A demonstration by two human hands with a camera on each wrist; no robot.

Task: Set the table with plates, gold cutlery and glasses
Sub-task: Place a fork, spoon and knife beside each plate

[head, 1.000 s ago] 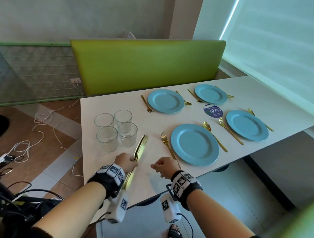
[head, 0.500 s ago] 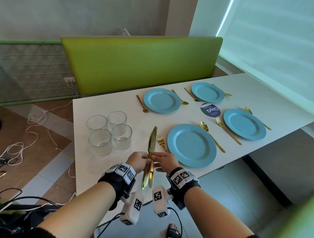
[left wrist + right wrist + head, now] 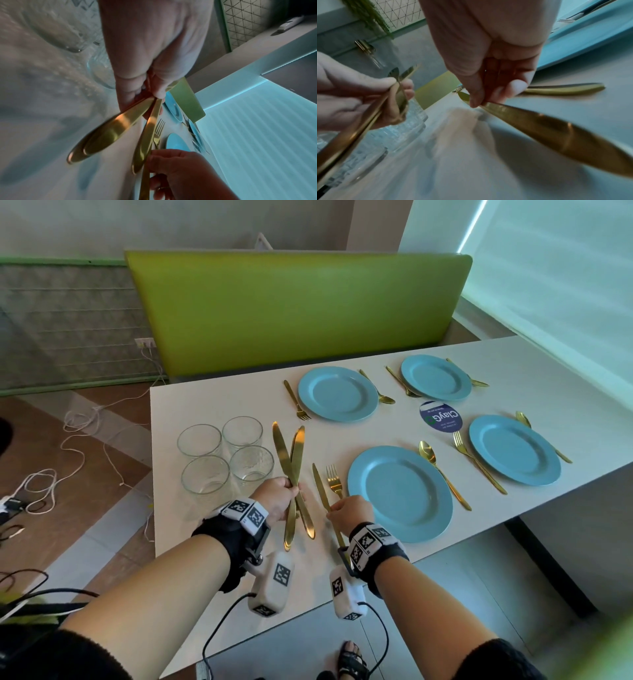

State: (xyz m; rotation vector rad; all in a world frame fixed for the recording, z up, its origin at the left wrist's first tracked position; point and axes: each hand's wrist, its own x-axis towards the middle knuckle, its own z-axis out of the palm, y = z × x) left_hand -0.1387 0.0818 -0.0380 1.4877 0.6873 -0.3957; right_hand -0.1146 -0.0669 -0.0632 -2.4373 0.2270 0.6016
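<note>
one knife point(image 3: 322, 494) now in right hand point(image 3: 351, 513)

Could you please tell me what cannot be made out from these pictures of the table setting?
- Exact number of gold knives that the left hand grips: head view shows them crossed, left wrist view is blurred.
- Handle end of the single gold knife that the right hand pinches: hidden behind the wrist strap.
- Small print on the round blue sticker: too small.
- Four clear glasses: blurred in both wrist views.
</note>
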